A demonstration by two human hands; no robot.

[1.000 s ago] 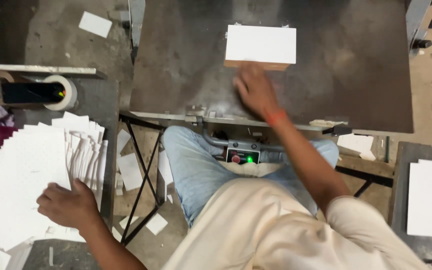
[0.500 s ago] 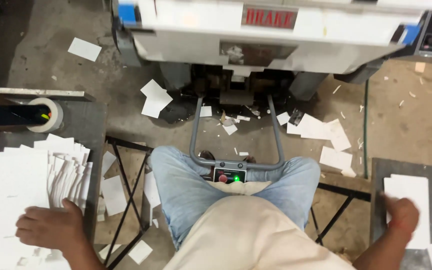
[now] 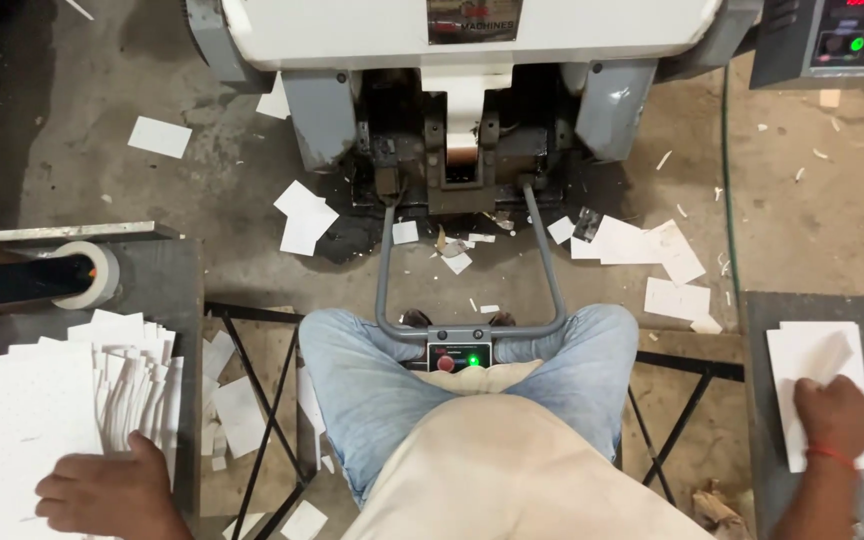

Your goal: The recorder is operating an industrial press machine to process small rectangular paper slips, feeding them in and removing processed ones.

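Observation:
My left hand (image 3: 102, 495) lies on a fanned stack of white sheets (image 3: 32, 410) on the left table, fingers loosely spread over the paper. At the right table my right hand (image 3: 837, 415), with a red band at the wrist, is closed on a blurred white card (image 3: 824, 358) held over a small pile of white cards (image 3: 787, 370). I sit between the two tables with my knees in blue jeans under a grey U-shaped bar (image 3: 467, 330).
A large white and grey machine (image 3: 452, 40) stands ahead, with a control panel (image 3: 842, 40) at top right. A small box with a red button and a green light (image 3: 459, 357) hangs on the bar. A tape roll (image 3: 87, 275) sits at the left. Paper scraps (image 3: 642, 245) litter the floor.
My right hand left the white card on the dark metal plate and swung over to the right-hand pile. The plate has gone from view, exposing the machine and floor. The left hand stayed on the sheets.

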